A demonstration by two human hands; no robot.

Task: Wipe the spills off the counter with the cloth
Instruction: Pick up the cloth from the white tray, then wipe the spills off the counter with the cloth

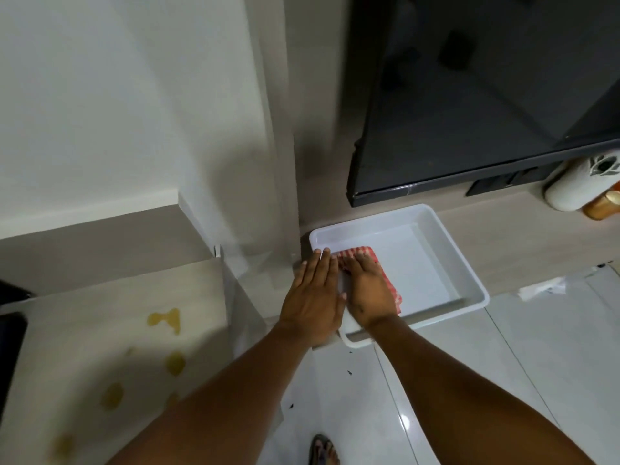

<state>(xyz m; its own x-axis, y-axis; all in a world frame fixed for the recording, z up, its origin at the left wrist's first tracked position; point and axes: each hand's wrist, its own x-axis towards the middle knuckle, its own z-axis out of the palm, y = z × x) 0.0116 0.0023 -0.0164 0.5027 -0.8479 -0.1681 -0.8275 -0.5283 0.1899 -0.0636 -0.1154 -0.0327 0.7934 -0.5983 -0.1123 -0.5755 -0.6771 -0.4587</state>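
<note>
A person's right hand (367, 290) lies flat, fingers spread, on a red-and-white checked cloth (385, 278), pressing it down rather than gripping it, while the left hand (313, 298) rests open and palm-down just beside it, its fingertips reaching over the near-left rim of a white plastic tray (469, 280). The cloth, folded into a thick pad, sits inside the tray at its near-left corner, with its checked edges showing past the right hand's fingers and along its outer side. The tray stands on a pale wood-look ledge (503, 236) against a wall corner, its floor bare and white on the right. Well apart from the cloth, to the lower left, a light counter (100, 317) carries several yellow spills (166, 320), the largest a two-lobed puddle and others trailing toward the camera as smaller blotches. A dark object (11, 347) cuts into the counter's left edge. Both forearms stretch from the bottom of the frame across the gap between counter and ledge, the left one crossing over the counter's near corner. Above the tray hangs a large black screen (469, 112); beneath its right end stand a white bottle (570, 186) and a gold-coloured container (604, 204). Glossy white floor tiles (503, 364) lie below, and a sandalled foot (323, 451) shows at the bottom edge.
</note>
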